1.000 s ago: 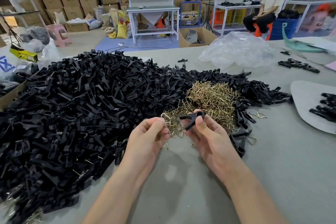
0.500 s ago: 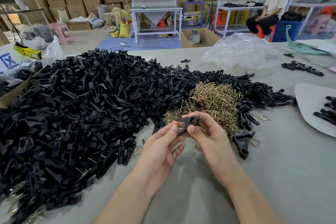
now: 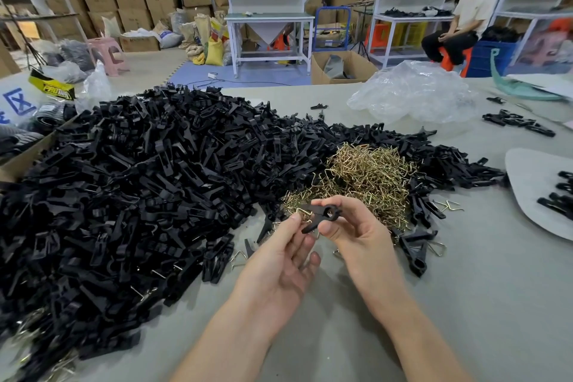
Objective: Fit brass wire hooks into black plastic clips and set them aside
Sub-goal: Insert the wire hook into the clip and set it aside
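Right hand: thumb and index finger pinch one black clip near its round pivot eye. Other fingers are loosely curled below it and don't touch the clip. The clip is held above the table, with its two legs spread and pointing left toward the other hand.

Left hand: palm up, thumb and index tips pressed together on a brass wire hook right at the clip's open end. Only a short bend of wire shows above the fingertips. Can't tell if the hook is seated in the clip or just touching it. The middle, ring and little fingers are relaxed and half extended, holding nothing. The clip's lower leg lies across the left fingertips.

Stock:
- The pile of black clips fills the left half of the table and wraps round the far side of the hands.
- The heap of brass hooks lies just beyond the hands, touching the clip pile.
- A few loose hooks lie on the table near the left hand and to the right of the heap.

Right of the right hand, on the table, is a finished clip with wire in it. Further right, a pale board carries several more clips at the frame edge. Far right is a small cluster of clips, well apart from the main pile. A crumpled clear plastic bag sits on the table's far side. A seated person is in the far background.
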`<action>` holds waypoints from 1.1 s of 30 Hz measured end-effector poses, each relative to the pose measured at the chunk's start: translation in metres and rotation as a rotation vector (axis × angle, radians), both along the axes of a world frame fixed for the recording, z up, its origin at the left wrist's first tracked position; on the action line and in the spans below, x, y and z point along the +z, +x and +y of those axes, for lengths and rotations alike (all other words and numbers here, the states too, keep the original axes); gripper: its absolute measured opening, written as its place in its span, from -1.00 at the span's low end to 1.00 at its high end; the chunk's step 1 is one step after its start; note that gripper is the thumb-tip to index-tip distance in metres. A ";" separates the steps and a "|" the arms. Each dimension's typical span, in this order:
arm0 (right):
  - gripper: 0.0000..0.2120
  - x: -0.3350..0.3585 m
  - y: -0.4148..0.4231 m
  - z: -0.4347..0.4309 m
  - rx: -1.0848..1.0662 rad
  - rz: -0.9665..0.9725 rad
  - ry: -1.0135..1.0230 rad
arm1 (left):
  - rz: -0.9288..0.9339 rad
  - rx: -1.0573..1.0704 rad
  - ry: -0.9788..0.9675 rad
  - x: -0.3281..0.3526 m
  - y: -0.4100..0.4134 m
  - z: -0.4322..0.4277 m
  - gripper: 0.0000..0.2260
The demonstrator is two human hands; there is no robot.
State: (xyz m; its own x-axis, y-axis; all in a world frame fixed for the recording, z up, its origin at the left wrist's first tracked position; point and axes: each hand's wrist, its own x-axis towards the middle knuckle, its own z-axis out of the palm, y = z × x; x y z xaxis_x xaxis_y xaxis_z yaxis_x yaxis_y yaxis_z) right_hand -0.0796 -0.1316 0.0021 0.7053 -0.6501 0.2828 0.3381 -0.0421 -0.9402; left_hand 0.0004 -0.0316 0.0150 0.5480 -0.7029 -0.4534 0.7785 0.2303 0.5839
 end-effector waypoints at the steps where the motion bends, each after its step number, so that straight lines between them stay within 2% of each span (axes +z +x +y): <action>1: -0.75 -0.001 0.000 0.000 -0.004 0.012 -0.022 | 0.006 0.017 0.002 -0.001 -0.001 0.000 -0.90; 6: -0.71 -0.001 0.000 0.002 -0.010 0.010 -0.068 | 0.001 0.068 0.004 -0.002 -0.001 0.000 -0.89; 8: -0.72 -0.001 0.000 0.003 -0.003 -0.016 -0.045 | -0.018 0.066 0.028 -0.004 -0.001 0.000 -0.86; 12: -0.74 0.000 0.001 0.004 0.019 -0.017 -0.010 | -0.064 0.109 0.060 -0.006 -0.004 -0.001 -0.96; 18: -0.75 0.004 -0.001 0.006 0.015 0.017 0.001 | -0.100 0.151 0.023 -0.009 -0.008 -0.003 -0.93; 22: -0.73 0.005 -0.001 0.007 -0.028 0.027 0.003 | -0.133 0.096 -0.003 -0.008 -0.010 -0.001 -0.93; 24: -0.70 0.004 -0.001 0.008 -0.040 0.032 -0.024 | -0.243 0.070 0.059 -0.008 -0.007 0.000 -0.87; 29: -0.66 0.000 0.000 0.013 -0.032 0.113 -0.173 | -0.659 -0.030 0.199 -0.009 -0.006 0.001 -0.69; 33: -0.66 -0.004 -0.003 0.013 -0.076 0.187 -0.314 | -0.779 -0.156 0.150 -0.004 -0.001 0.005 -0.64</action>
